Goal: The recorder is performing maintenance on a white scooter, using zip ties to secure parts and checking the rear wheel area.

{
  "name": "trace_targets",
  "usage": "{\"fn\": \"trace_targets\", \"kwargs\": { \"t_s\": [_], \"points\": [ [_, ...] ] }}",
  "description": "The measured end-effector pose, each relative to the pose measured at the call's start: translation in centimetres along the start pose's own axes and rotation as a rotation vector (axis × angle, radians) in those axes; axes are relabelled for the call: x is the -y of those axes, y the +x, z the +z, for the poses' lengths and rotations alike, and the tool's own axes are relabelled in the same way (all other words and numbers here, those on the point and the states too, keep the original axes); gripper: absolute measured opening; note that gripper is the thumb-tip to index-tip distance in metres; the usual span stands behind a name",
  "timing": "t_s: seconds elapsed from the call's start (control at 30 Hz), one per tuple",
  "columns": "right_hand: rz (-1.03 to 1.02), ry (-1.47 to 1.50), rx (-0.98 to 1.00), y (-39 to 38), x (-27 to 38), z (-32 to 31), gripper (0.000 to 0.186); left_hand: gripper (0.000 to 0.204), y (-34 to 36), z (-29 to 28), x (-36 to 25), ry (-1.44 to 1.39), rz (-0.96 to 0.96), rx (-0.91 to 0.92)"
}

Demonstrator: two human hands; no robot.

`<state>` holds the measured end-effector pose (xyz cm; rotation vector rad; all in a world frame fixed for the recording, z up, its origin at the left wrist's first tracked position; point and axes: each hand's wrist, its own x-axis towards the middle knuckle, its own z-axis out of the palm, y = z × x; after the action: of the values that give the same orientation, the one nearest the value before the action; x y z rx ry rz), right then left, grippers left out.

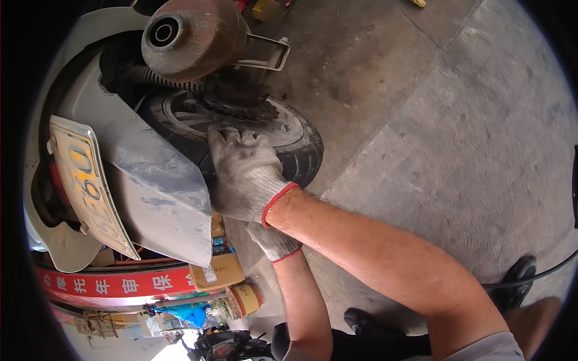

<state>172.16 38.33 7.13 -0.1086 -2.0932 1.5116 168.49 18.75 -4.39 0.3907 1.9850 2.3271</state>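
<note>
A scooter's rear wheel, with its black tyre (307,157) and grey dusty rim (283,129), sits left of the middle. My right hand (244,171), in a grey-white knit glove with red cuff, lies across the tyre, its fingers curled at the rim's edge. Behind and below that wrist, my left hand (274,242) wears a matching glove; only its cuff end shows and its fingers are hidden. Over the wheel hangs a dark, greasy part (241,105) that I cannot name. A rusty muffler (205,39) sits above it.
Left of my hands is the scooter's scuffed grey rear fender (144,159) with a licence plate (93,186). A metal bracket (265,53) juts from the muffler. Cardboard boxes (220,272) and a red banner (120,283) lie lower left. Concrete floor (421,162) spreads to the right.
</note>
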Motion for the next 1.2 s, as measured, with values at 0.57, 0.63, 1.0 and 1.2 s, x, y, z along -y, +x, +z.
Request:
{"fn": "trace_targets", "kwargs": {
  "t_s": [0.57,0.63,1.0,1.2],
  "points": [
    [-0.094,0.148,0.158,-1.8,-7.6,-0.1,0.103,0.067,-1.5,7.3,-1.7,0.267,0.153,-0.060],
    [-0.114,0.143,0.126,-1.9,-7.7,0.3,0.098,0.074,-1.1,6.1,-1.5,0.327,0.115,-0.054],
    [-0.176,0.107,-0.018,-2.5,-7.5,1.1,0.085,0.077,-0.6,6.1,-1.0,0.346,0.169,-0.190],
    [-0.110,0.138,0.003,-2.8,-7.0,1.4,0.092,0.083,-0.6,6.4,-1.6,0.390,0.123,-0.211]
  ]
}}
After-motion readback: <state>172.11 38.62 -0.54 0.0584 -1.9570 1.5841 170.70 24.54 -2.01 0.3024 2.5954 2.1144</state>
